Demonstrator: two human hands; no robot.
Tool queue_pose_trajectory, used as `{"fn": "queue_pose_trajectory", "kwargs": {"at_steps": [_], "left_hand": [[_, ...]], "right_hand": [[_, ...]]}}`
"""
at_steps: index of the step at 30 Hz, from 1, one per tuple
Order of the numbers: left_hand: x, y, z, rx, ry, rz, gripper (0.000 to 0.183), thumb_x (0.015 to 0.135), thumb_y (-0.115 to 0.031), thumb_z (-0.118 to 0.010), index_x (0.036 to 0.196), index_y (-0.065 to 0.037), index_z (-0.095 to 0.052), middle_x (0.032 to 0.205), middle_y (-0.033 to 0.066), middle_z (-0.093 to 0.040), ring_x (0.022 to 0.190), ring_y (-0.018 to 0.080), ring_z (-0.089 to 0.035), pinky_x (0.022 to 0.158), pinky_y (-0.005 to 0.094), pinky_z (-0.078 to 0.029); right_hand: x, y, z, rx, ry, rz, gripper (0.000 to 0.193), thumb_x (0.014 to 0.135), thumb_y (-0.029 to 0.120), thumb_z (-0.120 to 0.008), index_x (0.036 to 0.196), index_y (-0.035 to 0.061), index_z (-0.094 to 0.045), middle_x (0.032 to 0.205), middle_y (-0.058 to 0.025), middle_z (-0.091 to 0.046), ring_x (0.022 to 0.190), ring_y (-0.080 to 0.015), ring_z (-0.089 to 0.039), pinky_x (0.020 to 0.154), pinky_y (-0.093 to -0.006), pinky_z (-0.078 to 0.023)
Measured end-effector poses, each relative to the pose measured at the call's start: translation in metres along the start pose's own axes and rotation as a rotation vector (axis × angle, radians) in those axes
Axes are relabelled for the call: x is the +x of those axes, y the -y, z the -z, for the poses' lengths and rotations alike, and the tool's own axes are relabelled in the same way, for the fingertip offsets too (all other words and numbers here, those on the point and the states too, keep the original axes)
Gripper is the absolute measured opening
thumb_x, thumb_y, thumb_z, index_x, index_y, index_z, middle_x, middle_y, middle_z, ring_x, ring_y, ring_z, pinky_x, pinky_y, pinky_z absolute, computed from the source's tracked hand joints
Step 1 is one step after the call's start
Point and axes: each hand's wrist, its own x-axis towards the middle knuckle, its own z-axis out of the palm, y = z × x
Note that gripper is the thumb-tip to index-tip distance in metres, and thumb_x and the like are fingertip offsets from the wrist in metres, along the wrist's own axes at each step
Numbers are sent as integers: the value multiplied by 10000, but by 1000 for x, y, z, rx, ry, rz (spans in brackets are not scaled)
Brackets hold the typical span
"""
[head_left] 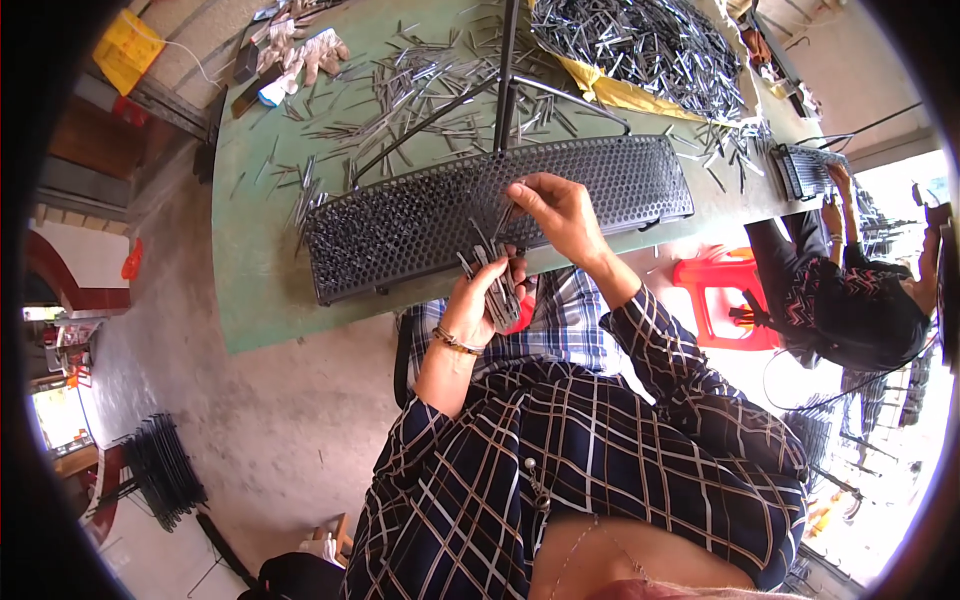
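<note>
A long black perforated rack (440,200) lies along the near edge of the green table. Many holes in its left part are filled with short dark pieces, while the holes to the right look bare. My left hand (478,300) is closed around a bundle of thin grey metal strips (500,290), just in front of the rack. Above the rack's middle, my right hand (565,215) pinches thumb and forefinger together. A thin dark strip seems to show under those fingertips, partly lost against the holes.
Loose strips (420,85) litter the green table (250,240), and a big heap (640,50) rests on yellow sacking behind. A black metal stand (505,90) rises behind the rack. Gloves (315,60) lie far left. On the right, another person (850,300) works near a red stool (715,290).
</note>
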Motion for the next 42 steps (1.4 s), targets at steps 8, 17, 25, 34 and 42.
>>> {"fn": "queue_pose_trajectory", "kwargs": {"at_steps": [8,17,25,34,42], "left_hand": [[2,4,1,29,-47,5,201,889,-185,-552,1016,-31,-575,867,74,-630,683,133,-609,596,268,-534],[2,7,4,57,-92,5,232,888,-229,-558,1006,-30,-570,838,68,-613,654,127,-596,574,267,-520],[0,4,3,81,-143,22,230,879,-221,-576,1008,-30,-577,835,57,-610,662,117,-589,578,259,-507],[-1,2,4,63,-131,32,223,871,-208,-589,1008,-31,-582,822,55,-611,662,118,-590,574,258,-508],[-1,1,3,70,-135,34,222,867,-198,-594,1007,-26,-583,814,61,-613,667,121,-591,573,261,-510]], "right_hand": [[33,-4,-4,-245,-230,307,192,844,150,-631,938,-17,-629,781,-116,-625,679,-154,-600,620,-276,-481],[56,-12,-18,-417,-128,473,156,837,127,-608,909,-11,-621,840,-129,-608,714,-285,-610,638,-331,-481],[59,-14,-18,-452,-72,493,145,840,115,-590,912,-8,-613,880,-138,-610,800,-325,-605,692,-353,-481],[58,-11,-16,-579,39,572,144,832,112,-582,928,9,-612,903,-135,-608,833,-333,-595,731,-383,-490],[57,-9,-15,-605,44,568,143,829,115,-586,928,15,-611,874,-131,-610,810,-338,-596,710,-392,-492]]}}
